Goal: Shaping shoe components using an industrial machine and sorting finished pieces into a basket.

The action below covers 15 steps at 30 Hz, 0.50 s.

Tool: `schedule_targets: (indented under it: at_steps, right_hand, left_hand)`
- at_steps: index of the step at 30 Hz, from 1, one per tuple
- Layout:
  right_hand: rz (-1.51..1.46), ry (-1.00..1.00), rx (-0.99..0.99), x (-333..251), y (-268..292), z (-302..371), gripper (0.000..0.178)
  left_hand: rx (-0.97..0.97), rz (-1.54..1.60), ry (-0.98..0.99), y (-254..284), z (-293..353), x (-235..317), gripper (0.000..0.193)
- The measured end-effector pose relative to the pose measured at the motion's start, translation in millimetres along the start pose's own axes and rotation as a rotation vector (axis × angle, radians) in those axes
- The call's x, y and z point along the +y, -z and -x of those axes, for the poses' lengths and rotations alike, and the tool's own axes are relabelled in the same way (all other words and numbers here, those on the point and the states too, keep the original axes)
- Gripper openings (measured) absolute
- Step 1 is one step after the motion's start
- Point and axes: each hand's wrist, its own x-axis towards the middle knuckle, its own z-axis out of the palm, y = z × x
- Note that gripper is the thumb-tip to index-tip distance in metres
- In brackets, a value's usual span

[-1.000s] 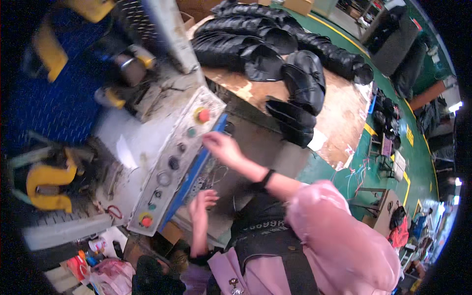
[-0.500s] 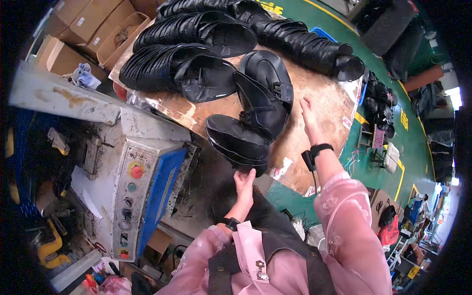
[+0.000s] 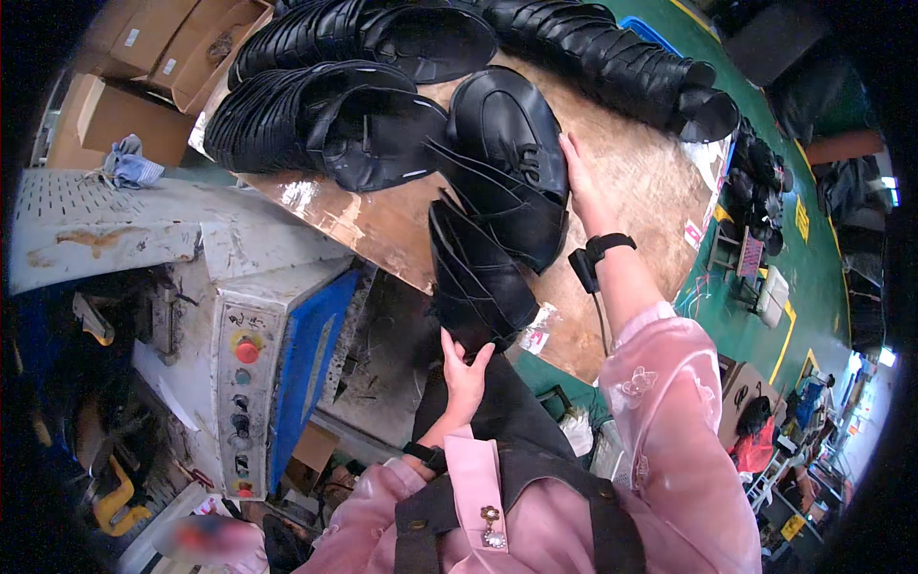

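Black leather shoe uppers (image 3: pixel 507 124) lie overlapped in a loose pile on the wooden tabletop, the farthest with its rounded toe and laces showing. The nearest black shoe upper (image 3: pixel 473 282) is tilted and hangs over the table's near edge. My left hand (image 3: pixel 464 383) holds its lower end, thumb and fingers on either side, fingertips partly hidden. My right hand (image 3: pixel 585 187) rests against the right side of the pile, fingers stretched out and lying flat.
Long nested rows of black uppers (image 3: pixel 277 120) fill the table's (image 3: pixel 641 182) far side. At left stands a grey machine with a control panel (image 3: pixel 244 402) of buttons and a red knob. Cardboard boxes (image 3: pixel 143 124) are behind it. More dark shoes (image 3: pixel 755 182) stand on the right.
My right hand has come in from beside the pile to touch it. The nearest upper has turned and tilted in my left hand, whose thumb and fingers are now wider apart.
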Motion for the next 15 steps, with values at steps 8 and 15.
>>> schedule_targets:
  at_steps: [8,15]
  right_hand:
    - [-0.107,-0.043,-0.014,2,-11,13,0.091]
    - [-0.326,-0.237,-0.093,0,-9,4,0.063]
  left_hand:
    - [-0.039,0.392,0.108,-73,-36,22,0.052]
    - [-0.16,0.516,0.037,-11,-67,33,0.056]
